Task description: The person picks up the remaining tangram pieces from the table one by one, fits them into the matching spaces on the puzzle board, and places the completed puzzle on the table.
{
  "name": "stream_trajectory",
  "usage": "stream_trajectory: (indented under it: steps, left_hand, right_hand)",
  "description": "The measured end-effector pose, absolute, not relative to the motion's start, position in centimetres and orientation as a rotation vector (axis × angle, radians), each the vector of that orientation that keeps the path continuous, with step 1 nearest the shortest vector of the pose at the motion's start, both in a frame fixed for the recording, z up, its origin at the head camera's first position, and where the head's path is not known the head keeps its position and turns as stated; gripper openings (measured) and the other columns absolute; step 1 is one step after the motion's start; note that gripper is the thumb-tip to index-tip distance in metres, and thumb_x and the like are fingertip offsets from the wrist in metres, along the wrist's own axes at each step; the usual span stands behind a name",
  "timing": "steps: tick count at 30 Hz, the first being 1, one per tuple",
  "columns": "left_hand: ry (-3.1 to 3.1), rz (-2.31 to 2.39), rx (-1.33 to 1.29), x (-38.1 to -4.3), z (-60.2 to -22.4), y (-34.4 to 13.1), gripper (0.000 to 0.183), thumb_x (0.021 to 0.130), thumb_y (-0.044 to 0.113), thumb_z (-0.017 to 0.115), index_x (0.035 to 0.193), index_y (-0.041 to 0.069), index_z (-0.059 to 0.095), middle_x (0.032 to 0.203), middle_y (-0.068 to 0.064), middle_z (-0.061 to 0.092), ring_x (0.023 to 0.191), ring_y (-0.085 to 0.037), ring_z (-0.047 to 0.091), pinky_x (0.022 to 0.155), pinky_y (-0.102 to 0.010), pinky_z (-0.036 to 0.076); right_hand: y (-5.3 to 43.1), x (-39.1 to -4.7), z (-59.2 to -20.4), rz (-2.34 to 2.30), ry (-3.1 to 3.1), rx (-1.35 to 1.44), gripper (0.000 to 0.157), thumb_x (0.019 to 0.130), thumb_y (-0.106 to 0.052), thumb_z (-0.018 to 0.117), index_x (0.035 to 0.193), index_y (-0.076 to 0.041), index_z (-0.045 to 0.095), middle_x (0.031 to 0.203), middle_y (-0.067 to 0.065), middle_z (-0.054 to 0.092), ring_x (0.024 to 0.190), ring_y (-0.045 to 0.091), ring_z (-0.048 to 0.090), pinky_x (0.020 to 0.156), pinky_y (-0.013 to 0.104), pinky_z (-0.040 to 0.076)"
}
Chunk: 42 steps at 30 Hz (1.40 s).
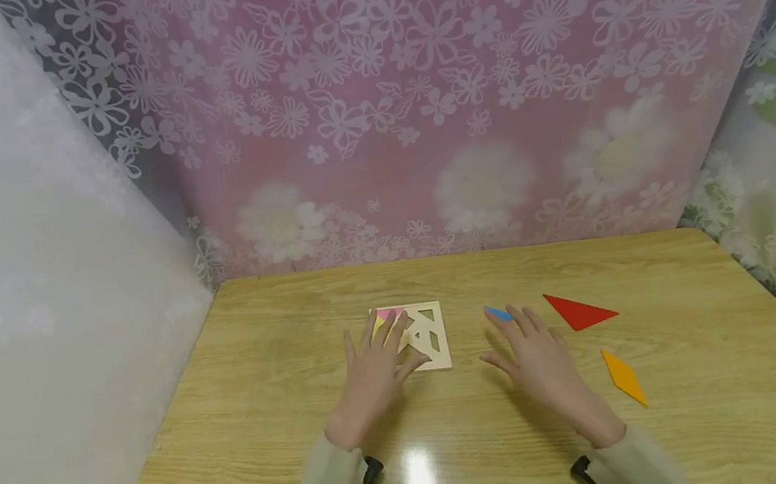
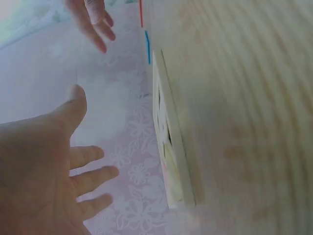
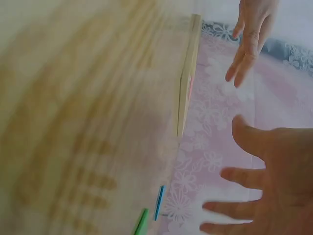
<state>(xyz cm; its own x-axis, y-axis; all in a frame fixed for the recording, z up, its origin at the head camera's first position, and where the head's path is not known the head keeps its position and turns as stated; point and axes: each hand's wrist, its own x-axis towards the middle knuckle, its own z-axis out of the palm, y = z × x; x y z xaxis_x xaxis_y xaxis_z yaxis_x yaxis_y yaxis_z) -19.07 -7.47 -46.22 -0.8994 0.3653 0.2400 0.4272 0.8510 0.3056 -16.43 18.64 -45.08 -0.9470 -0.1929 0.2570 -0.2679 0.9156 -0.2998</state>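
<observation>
My left hand [image 1: 373, 373], fingers spread, hovers above the left part of a pale wooden tangram board [image 1: 444, 348] and hides some of it. Pink [image 1: 389, 312] and yellow [image 1: 379, 325] pieces show in the board around the fingers, while cut-out slots lie on its right side. Fingers spread, my right hand [image 1: 542, 360] is held above the table with nothing in its grasp. Near its fingertips lies a blue piece [image 1: 495, 312], partly covered in the head view. A green piece [image 3: 141, 223] shows in the right wrist view, hidden under the hand from above.
Right of the right hand, a red triangle [image 1: 578, 311] and an orange parallelogram [image 1: 624, 378] lie flat on the wooden table [image 1: 257, 419]. A pink floral curtain [image 1: 372, 115] hangs behind the table's far edge, with pale cloth at the left and right.
</observation>
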Motion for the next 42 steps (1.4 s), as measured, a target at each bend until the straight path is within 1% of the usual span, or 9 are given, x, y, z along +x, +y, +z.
stream_trajectory:
  steps: [3,4,7,11,14,18,23,29,42]
  left_hand:
    - [-2.773,-0.564,-0.628,-19.6,-45.7,-8.1,0.053,0.1,0.04,0.062,0.143,0.01,0.055,0.142,-0.014,0.059,0.138,-0.04,0.048,0.108,-0.074,0.031]
    - [-2.745,-0.564,-0.627,-19.8,-45.6,-8.3,0.048,0.1,0.037,0.064,0.139,0.009,0.059,0.136,-0.015,0.063,0.131,-0.04,0.054,0.106,-0.072,0.036]
    - [-2.662,-0.555,-0.607,-20.4,-45.3,-9.1,0.039,0.098,0.029,0.068,0.128,0.004,0.066,0.121,-0.018,0.071,0.111,-0.037,0.068,0.098,-0.06,0.05]
    - [-2.636,-0.582,-0.578,-21.3,-45.3,-10.0,0.036,0.097,0.022,0.07,0.123,-0.002,0.068,0.117,-0.02,0.072,0.096,-0.035,0.071,0.091,-0.05,0.056]
    - [-2.718,-0.601,-0.554,-21.8,-45.4,-10.8,0.041,0.099,0.025,0.067,0.13,-0.003,0.065,0.127,-0.021,0.067,0.109,-0.039,0.067,0.097,-0.054,0.052]
    - [-2.879,-0.6,-0.539,-22.2,-45.8,-11.8,0.055,0.102,0.033,0.062,0.144,-0.001,0.053,0.145,-0.022,0.054,0.136,-0.045,0.047,0.106,-0.065,0.041]
    - [-3.053,-0.638,-0.567,-22.2,-46.2,-12.6,0.07,0.1,0.043,0.062,0.154,0.003,0.041,0.159,-0.018,0.039,0.149,-0.046,0.026,0.11,-0.075,0.024]
    - [-3.224,-0.652,-0.616,-22.0,-46.4,-13.0,0.085,0.096,0.055,0.062,0.161,0.01,0.028,0.168,-0.007,0.023,0.155,-0.039,0.01,0.114,-0.075,0.01]
    - [-3.216,-0.681,-0.678,-22.1,-46.6,-13.2,0.091,0.093,0.05,0.069,0.16,0.007,0.027,0.168,-0.008,0.02,0.155,-0.039,0.009,0.114,-0.076,0.009]
  right_hand:
    - [18.8,-17.1,-44.7,0.568,-2.758,0.4,0.052,0.092,-0.027,0.076,0.138,-0.005,0.063,0.135,0.023,0.062,0.096,0.043,0.068,0.069,0.048,0.058]
    - [18.8,-17.3,-44.6,0.598,-2.748,0.408,0.048,0.091,-0.024,0.077,0.134,-0.005,0.065,0.131,0.022,0.065,0.079,0.04,0.068,0.059,0.04,0.055]
    - [18.6,-18.1,-44.1,0.638,-2.734,0.417,0.039,0.092,-0.021,0.076,0.127,-0.004,0.071,0.123,0.018,0.071,0.061,0.032,0.065,0.046,0.03,0.045]
    - [17.9,-19.3,-43.6,0.577,-2.752,0.451,0.039,0.093,-0.025,0.075,0.126,-0.005,0.071,0.12,0.016,0.072,0.091,0.034,0.073,0.062,0.039,0.057]
    - [17.0,-20.4,-43.6,0.574,-2.813,0.473,0.043,0.095,-0.028,0.073,0.131,-0.006,0.068,0.126,0.017,0.07,0.094,0.035,0.072,0.066,0.045,0.058]
    - [15.7,-21.7,-44.3,0.582,-2.879,0.536,0.049,0.096,-0.029,0.071,0.137,-0.003,0.063,0.132,0.019,0.066,0.105,0.037,0.069,0.082,0.05,0.058]
    - [14.4,-22.7,-45.1,0.533,-2.983,0.659,0.069,0.094,-0.034,0.073,0.146,0.003,0.05,0.147,0.023,0.052,0.139,0.044,0.045,0.108,0.059,0.042]
    - [13.6,-22.8,-45.5,0.391,-3.201,0.671,0.093,0.088,-0.052,0.074,0.156,-0.001,0.036,0.164,0.016,0.029,0.152,0.04,0.021,0.111,0.071,0.029]
    - [13.7,-22.6,-45.8,0.435,-3.237,0.67,0.093,0.088,-0.05,0.074,0.157,-0.002,0.034,0.165,0.014,0.027,0.153,0.038,0.019,0.113,0.072,0.023]
